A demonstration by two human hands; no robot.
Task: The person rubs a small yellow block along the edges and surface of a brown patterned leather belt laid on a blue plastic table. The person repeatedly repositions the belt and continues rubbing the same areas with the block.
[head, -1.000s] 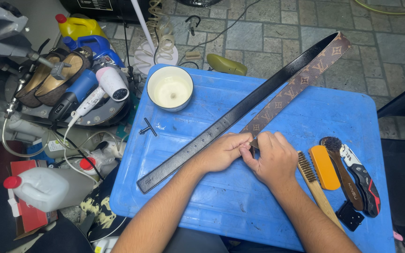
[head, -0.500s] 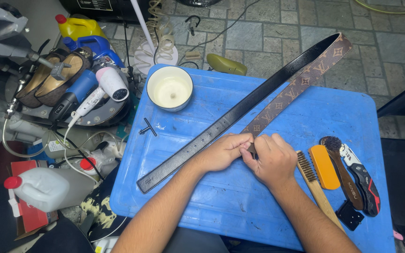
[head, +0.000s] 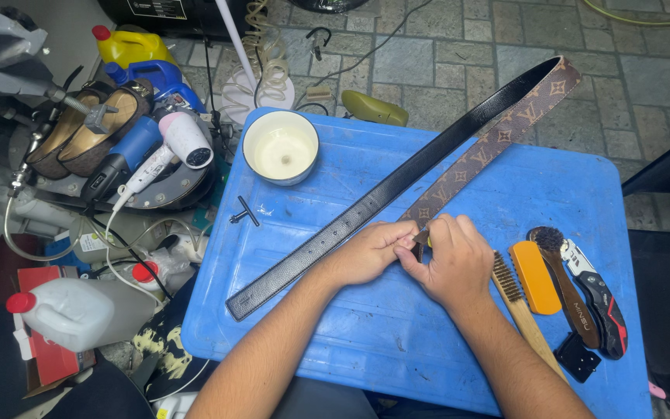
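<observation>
Nearest to the camera, the two forearms come up from the lower edge and meet in the middle of the blue bench (head: 443, 178). The left hand (head: 366, 252) and the right hand (head: 450, 260) are closed together, fingertip against fingertip, and they pinch the near end of the brown patterned strap (head: 490, 143); both are narrow, holding this end, and a small yellow-green thing shows between the fingers, too small to tell what it is. The right hand sits on the strap's own line, so it is the nearer one to it, while the left hand rests just beside the black belt (head: 366, 209). From the hands the long axis of both strips runs diagonally, from near left up to far right. The black belt starts near the left front corner of the bench, passes just beyond the knuckles, and continues beside the brown strap until both ends go over the far right edge above the tiled floor (head: 459, 62). To the right of the hands lie a wire brush (head: 517, 299), an orange brush (head: 535, 275) and a folding knife (head: 599, 295). Further away, near the far left corner, stands a white bowl (head: 281, 147)
</observation>
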